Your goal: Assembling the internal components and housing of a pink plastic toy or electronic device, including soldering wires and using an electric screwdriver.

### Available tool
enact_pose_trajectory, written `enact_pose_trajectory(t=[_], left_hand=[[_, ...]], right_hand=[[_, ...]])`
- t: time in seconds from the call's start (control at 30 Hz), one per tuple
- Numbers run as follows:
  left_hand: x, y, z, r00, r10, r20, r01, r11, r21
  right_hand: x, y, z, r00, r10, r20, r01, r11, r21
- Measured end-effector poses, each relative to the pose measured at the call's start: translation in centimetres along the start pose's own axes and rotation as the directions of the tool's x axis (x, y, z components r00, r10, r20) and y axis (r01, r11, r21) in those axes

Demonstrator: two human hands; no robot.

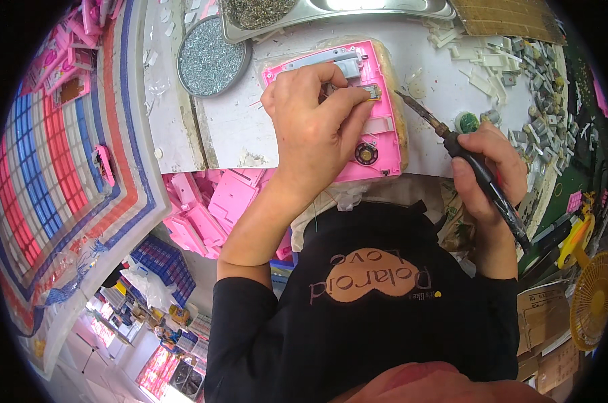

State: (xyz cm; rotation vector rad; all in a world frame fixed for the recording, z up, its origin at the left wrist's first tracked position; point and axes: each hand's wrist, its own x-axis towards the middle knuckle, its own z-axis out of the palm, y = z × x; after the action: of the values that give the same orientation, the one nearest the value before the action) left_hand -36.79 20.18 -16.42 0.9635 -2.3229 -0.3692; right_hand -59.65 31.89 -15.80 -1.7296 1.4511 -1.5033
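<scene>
A pink plastic housing half (392, 149) lies on a pad in front of me. It holds a grey strip-like part along its far side and a small round black speaker (366, 154) near its near right corner. My left hand (315, 121) reaches over the housing, thumb and fingertips pinched at a small rectangular part (372, 92) with a greenish face. The fingers hide part of the housing's inside. In my right hand (488, 164) is a black-handled soldering iron (475, 160). Its tip points up and left, just right of the housing and apart from it.
A round dish of small screws (211, 57) stands at the far left, beside a metal tray (357, 8). White and grey small parts (542, 127) pile up on the right, near a small green pot (466, 121). Pink housings (196, 211) fill the space below the table's left edge.
</scene>
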Motion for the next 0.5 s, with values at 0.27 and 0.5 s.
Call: enact_pose_trajectory(t=[0.27, 0.5], left_hand=[[0.6, -1.1, -0.5, 0.995, 0.101, -0.017, -0.1, 0.994, 0.05], [0.9, -0.6, 0.0, 0.983, 0.182, -0.037, -0.174, 0.972, 0.156]], right_hand=[[-0.3, -0.1, -0.6, 0.995, 0.071, 0.066, -0.071, 0.997, 0.011], [0.4, 0.3, -0.1, 0.999, 0.018, 0.027, -0.018, 1.0, 0.002]])
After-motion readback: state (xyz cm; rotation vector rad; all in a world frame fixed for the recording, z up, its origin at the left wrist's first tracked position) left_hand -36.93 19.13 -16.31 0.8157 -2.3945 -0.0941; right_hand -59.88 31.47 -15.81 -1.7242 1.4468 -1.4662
